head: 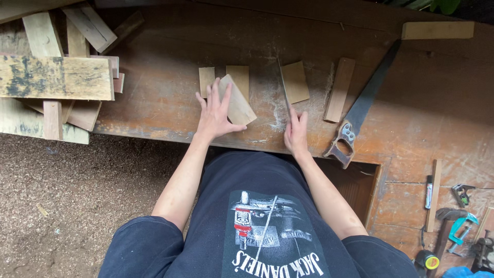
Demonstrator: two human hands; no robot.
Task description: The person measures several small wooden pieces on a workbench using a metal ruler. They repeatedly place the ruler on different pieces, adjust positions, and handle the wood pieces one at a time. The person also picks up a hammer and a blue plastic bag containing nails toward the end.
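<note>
resting flat with fingers spread, the left hand (215,114) presses a small tilted wood offcut (238,101) on the dusty bench (164,82). the right hand (296,133) lies open, grasping nothing, just below another offcut (295,82). a handsaw (360,110) lies to the right, stacked planks (54,77) far left.

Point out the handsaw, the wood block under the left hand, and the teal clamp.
handsaw (366,98), head view, mid-blade.
wood block (241,105), head view, bare face.
teal clamp (459,226), head view, frame.
</note>
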